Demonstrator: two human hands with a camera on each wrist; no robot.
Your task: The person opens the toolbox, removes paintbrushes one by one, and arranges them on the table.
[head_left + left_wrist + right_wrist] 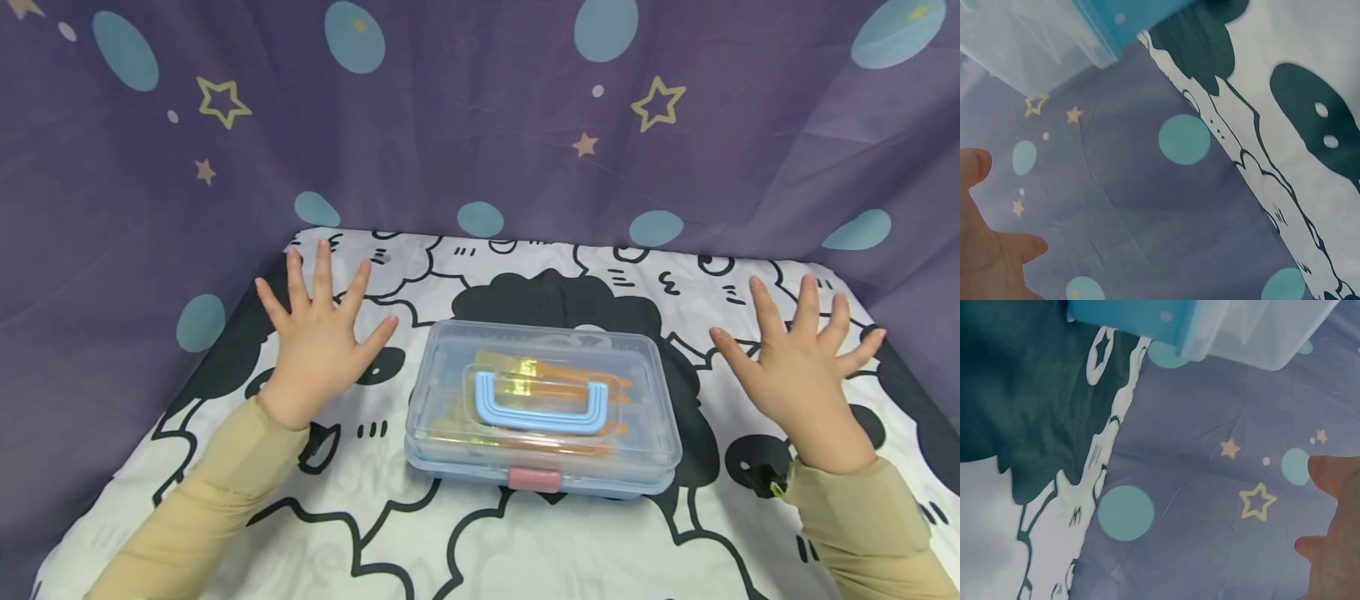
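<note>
A clear plastic box [652,417] with a pale blue base stands closed at the middle of the table. Its blue carry handle [540,419] lies on the lid, and a pink latch [534,479] is at the front. Through the lid show several paintbrushes [577,372] with orange handles. My left hand [315,358] is spread wide to the box's left, apart from it, and holds nothing. On the other side, my right hand [802,371] is likewise spread and empty. Both wrist views catch a part of the box [1125,22] [1135,315] at the top and some fingertips at the edge.
A white cloth [405,533] with black cartoon drawings covers the table. Purple curtain [480,125] with blue ovals and stars hangs behind it and at both sides. A small dark and yellow-green bit [776,486] shows by the right cuff.
</note>
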